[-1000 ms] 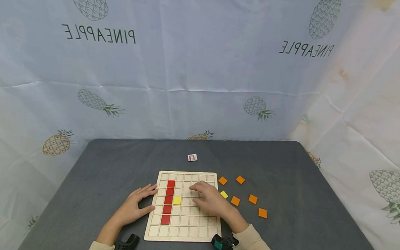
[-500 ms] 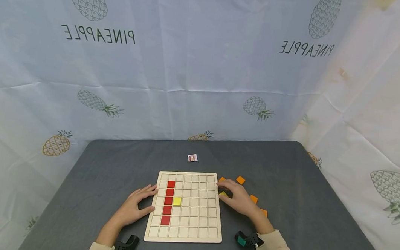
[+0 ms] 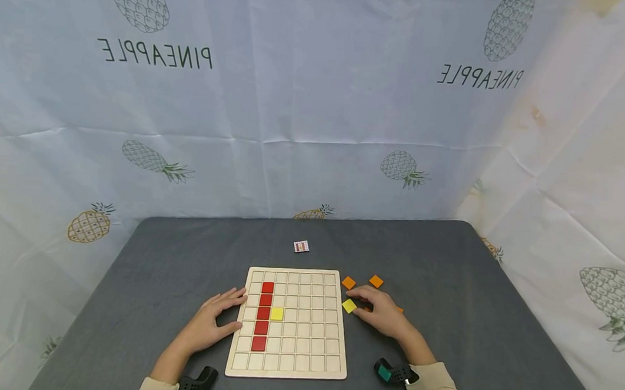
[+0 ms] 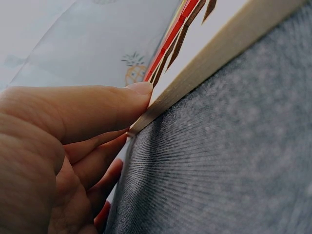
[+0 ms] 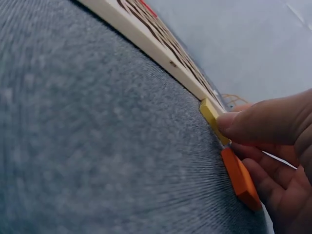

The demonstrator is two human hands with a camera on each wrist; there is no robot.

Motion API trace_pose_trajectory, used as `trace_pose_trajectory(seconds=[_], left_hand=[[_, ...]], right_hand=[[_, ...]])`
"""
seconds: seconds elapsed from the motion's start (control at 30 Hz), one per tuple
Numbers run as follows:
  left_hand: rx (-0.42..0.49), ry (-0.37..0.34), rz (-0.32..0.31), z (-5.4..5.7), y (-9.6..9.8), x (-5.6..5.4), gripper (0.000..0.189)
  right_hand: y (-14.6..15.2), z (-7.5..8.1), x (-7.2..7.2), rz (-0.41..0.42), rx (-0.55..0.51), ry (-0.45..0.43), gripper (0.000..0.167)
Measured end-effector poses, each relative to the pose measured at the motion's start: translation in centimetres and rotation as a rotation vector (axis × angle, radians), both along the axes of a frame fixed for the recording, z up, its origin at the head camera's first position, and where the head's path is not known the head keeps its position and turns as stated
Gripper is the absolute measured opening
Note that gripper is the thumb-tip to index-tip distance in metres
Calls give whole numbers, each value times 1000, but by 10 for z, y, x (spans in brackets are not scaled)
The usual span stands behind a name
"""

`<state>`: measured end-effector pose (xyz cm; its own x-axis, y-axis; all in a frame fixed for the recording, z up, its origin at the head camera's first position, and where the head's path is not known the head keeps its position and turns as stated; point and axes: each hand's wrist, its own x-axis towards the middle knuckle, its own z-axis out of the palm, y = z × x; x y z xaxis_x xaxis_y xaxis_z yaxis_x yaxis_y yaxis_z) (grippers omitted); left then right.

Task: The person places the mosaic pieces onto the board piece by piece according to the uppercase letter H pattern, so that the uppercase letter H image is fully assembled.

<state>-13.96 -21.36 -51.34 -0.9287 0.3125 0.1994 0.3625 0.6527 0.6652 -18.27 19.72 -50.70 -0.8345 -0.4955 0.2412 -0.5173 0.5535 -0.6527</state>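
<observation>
A pale wooden grid board [image 3: 303, 365] lies on the grey table, with a column of several red tiles [image 3: 262, 313] and one yellow tile [image 3: 277, 314] set in its squares. My left hand [image 3: 205, 323] rests at the board's left side, fingers spread; in the left wrist view the thumb [image 4: 97, 109] touches the board's edge. Just off the board's right edge lies a loose yellow tile [image 3: 349, 306]. My right hand [image 3: 383, 312] is beside it, thumb right at its near corner and index finger above its far corner. An orange tile [image 5: 241, 180] lies close under the right fingers.
Beyond the right hand lie two orange tiles, one by the board [image 3: 348, 282] and another farther right [image 3: 376, 281]; other orange tiles are mostly covered by the hand. A small patterned card [image 3: 301, 246] lies behind the board. A pineapple-print curtain [image 3: 317, 101] hangs behind the table.
My right hand has moved right, off the board, to the loose yellow tile, which has shifted slightly toward me. The left hand has stayed at the board's left edge.
</observation>
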Motion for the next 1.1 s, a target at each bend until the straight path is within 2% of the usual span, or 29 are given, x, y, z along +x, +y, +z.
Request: trace_pose_trajectory(seconds=[0.43, 0.7, 1.1], left_hand=[[4, -6, -4, 2, 0, 1, 53], [8, -5, -9, 3, -1, 1, 53], [-1, 16, -7, 3, -1, 1, 54]], right_hand=[[-4, 0, 2, -9, 56, -29, 30], [-4, 0, 2, -6, 37, 6, 23], [-5, 0, 2, -46, -14, 42, 23]])
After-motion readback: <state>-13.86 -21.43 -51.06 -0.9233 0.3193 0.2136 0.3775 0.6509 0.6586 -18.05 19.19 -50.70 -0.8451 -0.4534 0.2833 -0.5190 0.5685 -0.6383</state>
